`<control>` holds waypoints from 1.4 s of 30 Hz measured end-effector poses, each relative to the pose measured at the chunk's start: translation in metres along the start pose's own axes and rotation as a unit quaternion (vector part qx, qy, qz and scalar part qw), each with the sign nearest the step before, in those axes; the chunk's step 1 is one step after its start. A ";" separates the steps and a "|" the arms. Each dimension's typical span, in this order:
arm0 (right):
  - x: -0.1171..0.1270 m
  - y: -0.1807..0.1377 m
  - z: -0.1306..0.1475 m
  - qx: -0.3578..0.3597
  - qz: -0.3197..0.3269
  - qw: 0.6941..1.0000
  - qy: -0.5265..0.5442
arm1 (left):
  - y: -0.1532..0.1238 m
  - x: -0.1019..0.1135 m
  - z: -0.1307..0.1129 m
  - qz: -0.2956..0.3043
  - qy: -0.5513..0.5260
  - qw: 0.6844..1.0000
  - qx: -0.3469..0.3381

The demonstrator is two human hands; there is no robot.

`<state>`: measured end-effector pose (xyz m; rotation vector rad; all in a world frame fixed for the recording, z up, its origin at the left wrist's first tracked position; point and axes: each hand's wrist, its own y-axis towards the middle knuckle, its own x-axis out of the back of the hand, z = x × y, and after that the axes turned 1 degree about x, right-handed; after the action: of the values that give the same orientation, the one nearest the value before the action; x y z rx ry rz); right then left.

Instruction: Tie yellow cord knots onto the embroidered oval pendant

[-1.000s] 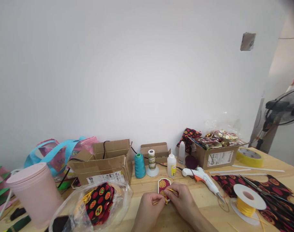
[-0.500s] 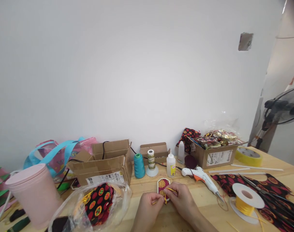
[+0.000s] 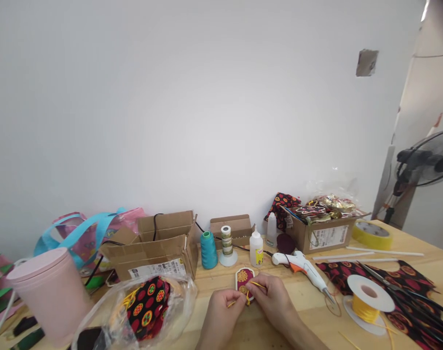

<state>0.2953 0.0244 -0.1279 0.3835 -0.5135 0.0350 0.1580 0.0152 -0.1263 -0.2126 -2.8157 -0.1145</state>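
A small dark red ornament (image 3: 245, 277) with a pale border and gold pattern lies on the table, just beyond my hands. My left hand (image 3: 225, 307) is closed in a pinch on a thin yellow cord (image 3: 258, 284) at the ornament's lower left. On the other side, my right hand (image 3: 273, 296) pinches the same cord, whose tail sticks out above the fingers. Between the two hands the cord crosses or loops near the ornament's lower end; whether it is knotted I cannot tell. Both hands partly hide the ornament's lower edge.
A white glue bottle (image 3: 256, 249) and a teal thread cone (image 3: 208, 251) stand behind. To the right are a glue gun (image 3: 304, 270), a spool of yellow cord (image 3: 369, 297), scissors (image 3: 400, 291) and patterned fabric (image 3: 400, 274). Leftward sit a plastic bag (image 3: 185, 301), cardboard box (image 3: 159, 250) and pink container (image 3: 48, 296).
The whole view has shifted slightly. Both hands keep their pinch on the yellow cord, with only small finger movement; the ornament stays in place.
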 end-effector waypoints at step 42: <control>-0.013 0.003 -0.001 -0.165 0.124 0.932 0.297 | 0.000 0.002 0.004 -0.031 -0.007 0.999 -0.013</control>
<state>0.2837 0.0279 -0.1338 -0.0350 0.0401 0.2973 0.1554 0.0162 -0.1291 -0.1322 -2.8358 -0.1638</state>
